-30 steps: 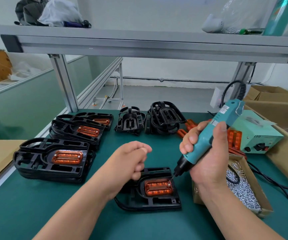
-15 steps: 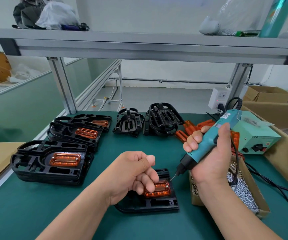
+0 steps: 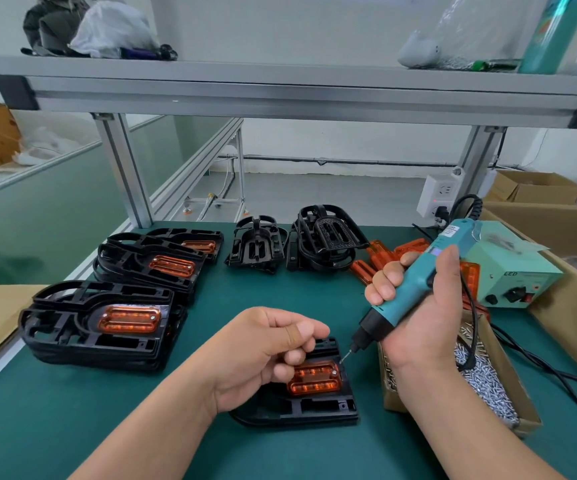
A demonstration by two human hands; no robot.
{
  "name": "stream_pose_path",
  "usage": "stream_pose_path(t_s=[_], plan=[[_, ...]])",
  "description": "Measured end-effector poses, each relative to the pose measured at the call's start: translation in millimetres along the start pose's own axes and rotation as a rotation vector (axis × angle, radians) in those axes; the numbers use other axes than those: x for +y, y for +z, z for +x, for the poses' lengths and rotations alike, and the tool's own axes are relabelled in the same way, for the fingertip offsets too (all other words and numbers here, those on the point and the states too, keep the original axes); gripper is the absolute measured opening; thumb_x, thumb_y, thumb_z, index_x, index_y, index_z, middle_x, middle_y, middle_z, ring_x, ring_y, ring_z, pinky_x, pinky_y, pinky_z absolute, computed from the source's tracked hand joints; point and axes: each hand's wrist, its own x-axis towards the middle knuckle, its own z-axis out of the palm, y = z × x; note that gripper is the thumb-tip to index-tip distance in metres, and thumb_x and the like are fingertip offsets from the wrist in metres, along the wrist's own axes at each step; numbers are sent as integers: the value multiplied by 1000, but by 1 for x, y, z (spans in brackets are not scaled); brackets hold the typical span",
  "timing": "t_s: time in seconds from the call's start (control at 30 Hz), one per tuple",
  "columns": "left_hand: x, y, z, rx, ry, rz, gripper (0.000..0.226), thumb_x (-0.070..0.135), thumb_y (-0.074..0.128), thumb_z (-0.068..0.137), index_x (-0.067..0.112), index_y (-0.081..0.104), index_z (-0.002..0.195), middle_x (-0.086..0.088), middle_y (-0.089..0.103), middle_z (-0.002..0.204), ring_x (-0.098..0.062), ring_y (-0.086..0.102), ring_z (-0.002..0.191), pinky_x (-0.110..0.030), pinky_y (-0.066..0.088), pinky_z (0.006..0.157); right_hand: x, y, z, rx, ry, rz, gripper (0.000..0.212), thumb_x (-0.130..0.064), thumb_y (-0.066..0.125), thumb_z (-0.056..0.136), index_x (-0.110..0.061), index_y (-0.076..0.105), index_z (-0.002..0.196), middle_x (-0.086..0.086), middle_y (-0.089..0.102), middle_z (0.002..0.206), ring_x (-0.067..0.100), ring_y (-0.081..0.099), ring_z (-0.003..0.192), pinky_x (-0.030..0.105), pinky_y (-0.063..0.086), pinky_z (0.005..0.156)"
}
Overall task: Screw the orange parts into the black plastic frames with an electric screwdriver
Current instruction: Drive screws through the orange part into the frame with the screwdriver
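**Q:** Where does the work piece lie?
**A:** The black plastic frame lies flat on the green bench. An orange part is seated in its recess.

**Q:** How is the left hand placed?
**A:** The left hand is above the frame's left half. Its fingers are curled inward, with the thumb pressed against the forefinger. The lower fingers cover the left end of the orange part. Whether a screw sits in that pinch cannot be told from this view.

**Q:** And the right hand?
**A:** The right hand is just right of the frame, its fingers wrapped round the teal electric screwdriver, thumb laid up along the barrel. The tool is tilted, with the bit pointing down and to the left. The bit's tip is at the frame's far right corner, just beside the orange part.

**Q:** What surrounds the frame?
**A:** Right of the frame:
- A cardboard box, partly behind the right wrist, holds loose silver screws.

Left of the frame:
- A stack of frames has orange parts already fitted.
- Two more stacks like it stand farther back on that side.

Beyond the frame:
- Bare black frames stand in two clusters.
- Loose orange parts lie to their right.
- A pale green power unit sits farther right again, with a black cable running from the screwdriver.
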Motion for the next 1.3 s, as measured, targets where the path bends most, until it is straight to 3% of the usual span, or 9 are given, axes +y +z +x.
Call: stream_pose_path(t_s=[0.2,0.5,0.7,0.9,1.3], plan=[[-1,2,0,-41,3,65,18,-2,63,99,3,80,106,-12,72,93,-12,56,67,-18,42,50,-3,0,1,6,-9,11,48,-63,55,103,-17,59,88,2,47,73,16,44,59,27,42,55],[-4,5,-1,-19,27,148,11,10,72,96,7,82,100,-4,65,80,-6,46,61,-17,34,48,-5,2,1,-22,-16,42,50,-65,54,103,-17,58,90,1,46,74,15,44,59,27,42,55],[-5,8,0,-15,17,123,19,8,74,82,6,81,99,-12,74,89,-11,56,62,-19,43,50,-8,5,0,-13,-28,60,50,-64,51,104,-17,57,90,2,46,75,15,43,59,27,41,55],[-9,12,-1,-24,22,103,12,-3,71,93,3,77,101,-18,76,94,-15,63,66,-19,46,49,-10,10,-2,-20,-37,80,51,-64,48,105,-16,57,90,1,46,74,14,43,59,27,42,56],[-9,18,-5,-78,51,154,18,0,70,95,7,69,112,-14,75,94,-15,65,69,-20,48,56,-9,12,-6,-18,-30,82,51,-65,48,104,-16,56,90,1,45,75,14,43,59,26,42,55]])
